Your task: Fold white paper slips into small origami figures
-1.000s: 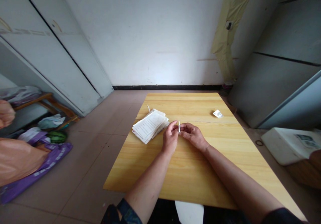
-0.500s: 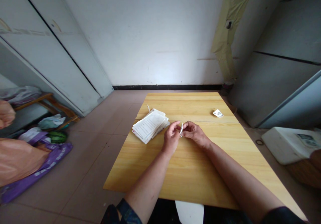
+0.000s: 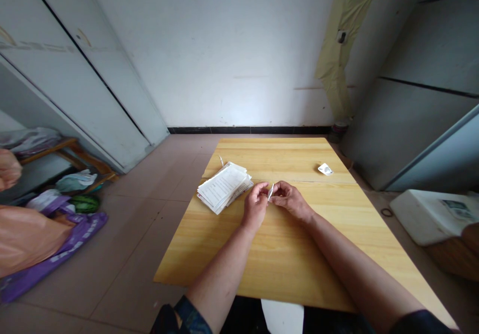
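Between my two hands, above the middle of the wooden table [image 3: 310, 254], is a small folded white paper [image 3: 270, 192], seen nearly edge-on. My left hand [image 3: 256, 205] pinches it from the left, and my right hand [image 3: 290, 200] pinches it from the right. Just left of my left hand lies a loose stack of printed papers [image 3: 223, 186], its sheets spread unevenly. A small folded white piece with dark marks [image 3: 325, 169] rests at the table's far right.
A thin white strip [image 3: 221, 161] lies behind the stack. Left of the table, a purple bag [image 3: 80, 234], a watermelon [image 3: 85, 204] and a wooden rack [image 3: 71, 152] stand low. A white box [image 3: 426, 216] is at the right, with a wall behind.
The small paper between my fingers has tilted slightly to the right. Both hands have stayed almost in the same place, still pinching it.
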Tool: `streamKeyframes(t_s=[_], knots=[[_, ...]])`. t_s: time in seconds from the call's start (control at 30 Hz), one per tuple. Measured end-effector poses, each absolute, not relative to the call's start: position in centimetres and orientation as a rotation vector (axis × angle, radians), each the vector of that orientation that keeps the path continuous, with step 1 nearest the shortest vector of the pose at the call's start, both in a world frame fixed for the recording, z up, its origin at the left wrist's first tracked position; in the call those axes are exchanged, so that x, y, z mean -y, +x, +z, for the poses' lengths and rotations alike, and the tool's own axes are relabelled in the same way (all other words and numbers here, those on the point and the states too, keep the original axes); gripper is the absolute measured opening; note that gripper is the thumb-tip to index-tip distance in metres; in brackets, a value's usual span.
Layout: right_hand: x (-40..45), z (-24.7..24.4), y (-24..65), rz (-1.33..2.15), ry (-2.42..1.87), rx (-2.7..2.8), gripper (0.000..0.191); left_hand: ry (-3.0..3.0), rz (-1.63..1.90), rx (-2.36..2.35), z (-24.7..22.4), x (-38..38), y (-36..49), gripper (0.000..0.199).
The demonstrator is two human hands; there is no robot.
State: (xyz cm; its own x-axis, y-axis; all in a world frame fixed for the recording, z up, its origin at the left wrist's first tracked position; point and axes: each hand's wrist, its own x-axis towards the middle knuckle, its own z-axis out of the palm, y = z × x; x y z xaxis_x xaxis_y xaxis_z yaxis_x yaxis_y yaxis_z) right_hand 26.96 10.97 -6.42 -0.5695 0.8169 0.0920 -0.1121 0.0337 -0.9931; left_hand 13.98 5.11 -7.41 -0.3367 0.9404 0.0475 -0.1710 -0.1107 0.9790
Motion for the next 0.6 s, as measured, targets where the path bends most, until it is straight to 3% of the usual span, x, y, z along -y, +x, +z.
streamKeyframes(t_s=[0.3,0.6], knots=[[-11.3,-5.6,27.8,1.977,-0.596,1.541,0.026,0.915,1.463,-1.050,-5.6,-4.3,13.7,0.037],[-11.1,-5.2,28.2,2.081,-0.633,1.372,0.028,0.797,1.416,-0.918,-5.3,-4.5,13.0,0.035]])
